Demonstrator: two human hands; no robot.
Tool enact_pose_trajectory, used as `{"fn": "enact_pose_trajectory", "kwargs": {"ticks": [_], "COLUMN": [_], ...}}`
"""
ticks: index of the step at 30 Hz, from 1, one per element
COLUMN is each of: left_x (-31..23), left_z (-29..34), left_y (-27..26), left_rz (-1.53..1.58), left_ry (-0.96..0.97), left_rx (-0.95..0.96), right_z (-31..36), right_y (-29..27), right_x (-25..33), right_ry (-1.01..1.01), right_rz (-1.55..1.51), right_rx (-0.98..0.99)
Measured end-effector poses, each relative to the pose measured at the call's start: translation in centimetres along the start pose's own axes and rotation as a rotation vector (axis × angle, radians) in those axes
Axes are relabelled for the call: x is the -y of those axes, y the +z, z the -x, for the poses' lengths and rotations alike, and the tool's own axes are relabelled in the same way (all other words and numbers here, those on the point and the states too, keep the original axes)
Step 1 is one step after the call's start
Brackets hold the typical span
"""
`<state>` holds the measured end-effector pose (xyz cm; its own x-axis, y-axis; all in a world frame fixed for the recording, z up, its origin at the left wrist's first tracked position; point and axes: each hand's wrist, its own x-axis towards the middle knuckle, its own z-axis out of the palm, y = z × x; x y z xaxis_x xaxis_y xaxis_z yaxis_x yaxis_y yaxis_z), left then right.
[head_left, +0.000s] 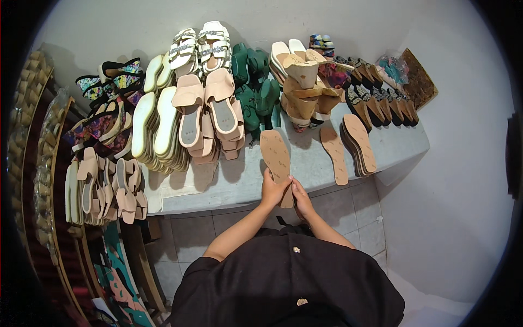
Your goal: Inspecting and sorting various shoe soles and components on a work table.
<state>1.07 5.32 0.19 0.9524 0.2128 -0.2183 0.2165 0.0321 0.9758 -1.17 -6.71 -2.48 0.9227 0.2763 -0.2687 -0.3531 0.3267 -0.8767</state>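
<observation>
A tan insole [275,155] with small printed marks is held upright in front of me, its wide end pointing away, above the table's front edge. My left hand [274,188] is closed round its left edge near the middle. On the other edge, lower down, my right hand [300,197] grips it, with the thumb on its face. To the right, a single insole [334,155] of the same kind lies on the table. Beside that one stands a stack of matching insoles [359,144].
The grey-covered table [239,191] bears pink sandals [218,103], white sandals [214,46], cream soles [166,125], green shoes [256,92], wooden shoe lasts [305,90] and dark glittery shoes [376,103]. Shelves [46,158] with wrapped items stand at the left. A white wall [452,163] bounds the right.
</observation>
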Motion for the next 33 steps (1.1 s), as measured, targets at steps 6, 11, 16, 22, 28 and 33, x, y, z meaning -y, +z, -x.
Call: {"fn": "enact_pose_trajectory", "kwargs": {"ticks": [6,11,16,22,28,33], "left_x": [-0.9,-0.8,-0.7,0.4,0.3,-0.5], "left_z": [-0.2,-0.3,0.3,0.7,1.1,0.8], "left_y": [-0.4,-1.2,-1.2,-0.4,0.7,2.3], "left_rz": [0.167,0.133,0.304,0.277,0.108,0.044], "left_ry": [0.032,0.1,-0.007,0.005,0.071,0.058], "left_rx": [-0.023,-0.092,0.012,0.064,0.019,0.03], "right_z": [-0.1,-0.1,-0.6,-0.9,-0.5,0.5], "right_y": [-0.6,-1.0,-2.2,-0.5,-1.2,-2.2], "right_x": [1.4,3.0,2.7,2.3,0.8,0.3], "right_ry": [0.084,0.094,0.154,-0.274,-0.091,-0.001], "right_rz": [-0.142,-0.146,0.036,0.519,0.357,0.033], "right_rx": [-0.057,-0.007,-0.034,-0.069,-0.054,-0.014]}}
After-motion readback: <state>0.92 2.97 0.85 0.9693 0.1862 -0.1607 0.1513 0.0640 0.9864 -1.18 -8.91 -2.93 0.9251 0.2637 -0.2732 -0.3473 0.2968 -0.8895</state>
